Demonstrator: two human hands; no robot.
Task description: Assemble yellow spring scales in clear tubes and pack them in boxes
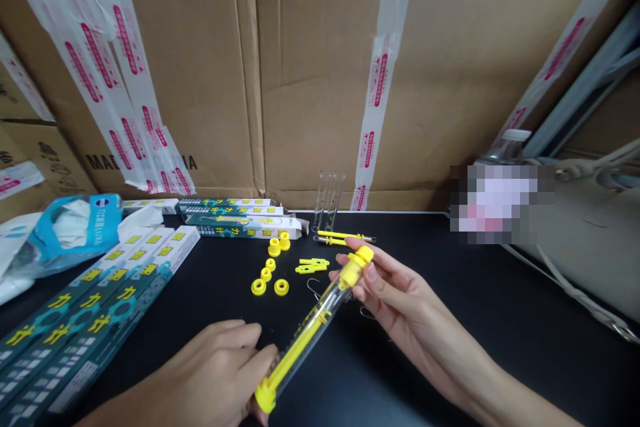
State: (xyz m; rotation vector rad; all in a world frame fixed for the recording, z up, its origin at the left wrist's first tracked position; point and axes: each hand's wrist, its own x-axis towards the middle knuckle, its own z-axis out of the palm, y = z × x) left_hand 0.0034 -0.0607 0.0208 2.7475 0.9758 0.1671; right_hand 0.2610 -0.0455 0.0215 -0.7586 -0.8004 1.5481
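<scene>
left hand: low centre, fingers curled, pinching the near yellow end of the clear tube, thumb side on it.
right hand: fingers pressed together, gripping the far end of the tube, just below the yellow cap.
clear tube: held above the black table between both hands, tilted, running from lower left up to upper right; yellow inner slide visible inside the lower half.
loose yellow caps: several round ones on the table just beyond the hands, apart from each other.
flat yellow pieces: lying beside the caps, right of them.
yellow rod: lies flat near the back edge.
empty clear tubes: standing against the cardboard wall.
wire hook: on the table, close to the held tube.
teal boxes: stacked in a row at left, more at the back.
blue plastic bag: far left, crumpled.
taped strips: stuck on the cardboard.
</scene>
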